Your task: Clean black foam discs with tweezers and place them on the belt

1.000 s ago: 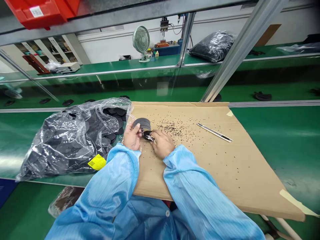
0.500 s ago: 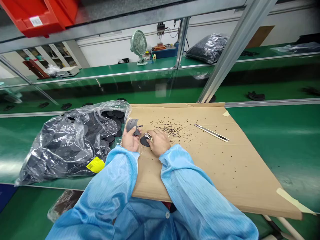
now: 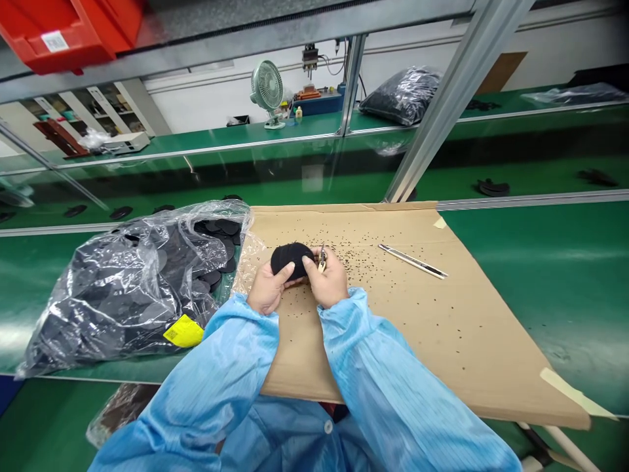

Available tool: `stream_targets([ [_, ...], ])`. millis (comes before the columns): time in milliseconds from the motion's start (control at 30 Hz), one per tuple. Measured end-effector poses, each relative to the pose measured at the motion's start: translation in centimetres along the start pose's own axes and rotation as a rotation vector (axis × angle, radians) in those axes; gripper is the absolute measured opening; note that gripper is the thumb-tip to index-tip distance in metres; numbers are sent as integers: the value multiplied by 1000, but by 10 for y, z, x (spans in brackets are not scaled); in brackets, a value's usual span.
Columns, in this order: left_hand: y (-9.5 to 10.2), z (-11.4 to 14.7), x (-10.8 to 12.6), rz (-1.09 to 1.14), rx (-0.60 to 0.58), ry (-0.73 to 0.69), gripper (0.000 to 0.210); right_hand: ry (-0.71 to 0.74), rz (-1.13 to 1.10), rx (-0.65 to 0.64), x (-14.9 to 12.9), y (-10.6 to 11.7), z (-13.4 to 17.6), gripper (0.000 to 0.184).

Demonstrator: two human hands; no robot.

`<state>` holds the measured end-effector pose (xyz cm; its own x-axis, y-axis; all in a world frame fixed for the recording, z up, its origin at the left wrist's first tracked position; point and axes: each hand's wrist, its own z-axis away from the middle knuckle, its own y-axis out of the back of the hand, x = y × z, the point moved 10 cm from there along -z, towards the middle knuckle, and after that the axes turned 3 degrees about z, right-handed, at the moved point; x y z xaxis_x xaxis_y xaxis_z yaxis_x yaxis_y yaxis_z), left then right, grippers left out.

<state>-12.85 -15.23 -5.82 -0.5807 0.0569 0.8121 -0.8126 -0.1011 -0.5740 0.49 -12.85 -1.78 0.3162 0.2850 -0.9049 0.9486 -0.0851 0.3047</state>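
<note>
Both my hands hold a fanned stack of black rounded pads (image 3: 292, 261) above the cardboard. My left hand (image 3: 266, 290) grips the stack at its left side, thumb on top. On the other side my right hand (image 3: 330, 280) pinches it with the thumb in front. A small pair of nippers (image 3: 322, 259) with a pale handle is also tucked in my right hand, its tip pointing up. To the left, a clear plastic bag (image 3: 122, 288) full of similar pads lies with its mouth towards my hands. Tiny black scraps (image 3: 361, 262) are scattered over the cardboard sheet (image 3: 393, 360).
A slim utility knife (image 3: 413, 261) lies on the cardboard, right of the scraps. A metal post (image 3: 457, 98) rises behind the sheet. Overhead at the left hangs a red bin (image 3: 63, 39). A green fan (image 3: 268, 92) and a filled bag (image 3: 403, 95) stand on the far bench.
My hands have come together. The grey pads in my left hand and the black pad in my right are now one black-faced stack, held slightly further right.
</note>
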Motion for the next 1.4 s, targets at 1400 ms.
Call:
stream_targets([
  [1400, 16, -6, -22, 240, 42, 315, 10, 194, -153, -109, -26, -12, 12, 16],
])
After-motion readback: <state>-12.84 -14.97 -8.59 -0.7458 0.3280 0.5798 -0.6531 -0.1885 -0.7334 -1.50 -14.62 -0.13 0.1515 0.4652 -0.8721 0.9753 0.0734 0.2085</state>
